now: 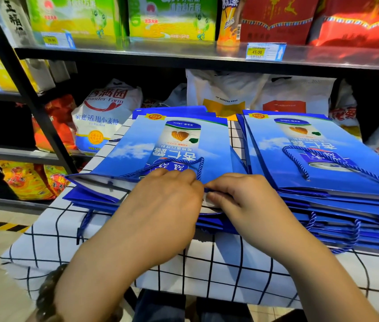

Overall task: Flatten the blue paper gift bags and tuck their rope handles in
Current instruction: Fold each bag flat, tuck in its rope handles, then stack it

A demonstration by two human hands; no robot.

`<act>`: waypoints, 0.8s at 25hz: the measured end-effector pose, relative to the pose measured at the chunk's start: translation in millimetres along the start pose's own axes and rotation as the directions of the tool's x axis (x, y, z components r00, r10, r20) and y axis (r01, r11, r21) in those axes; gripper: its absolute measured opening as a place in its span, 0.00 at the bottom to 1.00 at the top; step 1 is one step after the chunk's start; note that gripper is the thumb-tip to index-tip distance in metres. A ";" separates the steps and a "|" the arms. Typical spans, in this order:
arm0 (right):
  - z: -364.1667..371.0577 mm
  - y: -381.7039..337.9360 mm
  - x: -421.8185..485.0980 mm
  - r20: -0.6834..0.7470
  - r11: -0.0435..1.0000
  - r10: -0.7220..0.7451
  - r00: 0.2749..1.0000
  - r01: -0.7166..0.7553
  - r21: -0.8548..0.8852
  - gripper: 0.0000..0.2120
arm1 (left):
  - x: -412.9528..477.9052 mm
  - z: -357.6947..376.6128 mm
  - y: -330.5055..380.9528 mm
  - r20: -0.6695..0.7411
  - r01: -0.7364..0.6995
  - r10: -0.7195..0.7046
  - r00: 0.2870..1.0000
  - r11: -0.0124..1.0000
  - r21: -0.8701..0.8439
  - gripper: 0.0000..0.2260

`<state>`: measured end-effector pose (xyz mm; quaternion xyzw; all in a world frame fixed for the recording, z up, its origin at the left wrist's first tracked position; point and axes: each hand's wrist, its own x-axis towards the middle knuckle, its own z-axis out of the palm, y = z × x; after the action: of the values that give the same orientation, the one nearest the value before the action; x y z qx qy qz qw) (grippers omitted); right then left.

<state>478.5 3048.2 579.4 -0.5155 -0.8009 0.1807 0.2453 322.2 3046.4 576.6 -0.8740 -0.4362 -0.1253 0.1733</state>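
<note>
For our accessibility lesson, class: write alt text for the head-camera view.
A person's left-hand grip and right-hand grip hold the mouth of the top blue gift bag on the left stack, its rope handle untucked; a second stack lies alongside on a checked cloth, before shop shelves.

We look through one camera, worn on the person's head. It faces forward and down, close above the left hand (160, 205), right hand (244, 201) and blue bags (137, 140), with shelves (160, 54) just behind.
</note>
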 end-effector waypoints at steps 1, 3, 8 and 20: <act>-0.3 -1.4 -1.4 0.003 0.999 0.002 1.000 -0.002 -0.037 0.07 | 0.1 -0.5 -0.9 -0.013 -0.008 0.009 1.000 1.000 0.007 0.07; -1.6 -5.5 -4.5 -0.021 0.994 -0.003 1.000 0.001 -0.109 0.09 | 1.1 -0.3 0.7 -0.028 0.007 -0.007 1.000 1.000 0.005 0.05; 4.4 -11.5 -9.2 -0.065 0.975 0.001 0.998 -0.015 -0.222 0.11 | -2.8 2.9 0.4 -0.065 0.036 -0.041 0.997 0.996 -0.080 0.10; 4.2 -9.7 9.9 0.081 0.985 0.162 0.983 -0.156 -0.069 0.19 | -31.9 9.2 -5.7 -0.201 0.130 -0.195 0.960 0.947 -0.294 0.08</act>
<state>465.6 3053.2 583.3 -0.5769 -0.7722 0.1970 0.1790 299.5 3030.4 557.5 -0.8304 -0.4626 -0.2984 0.0865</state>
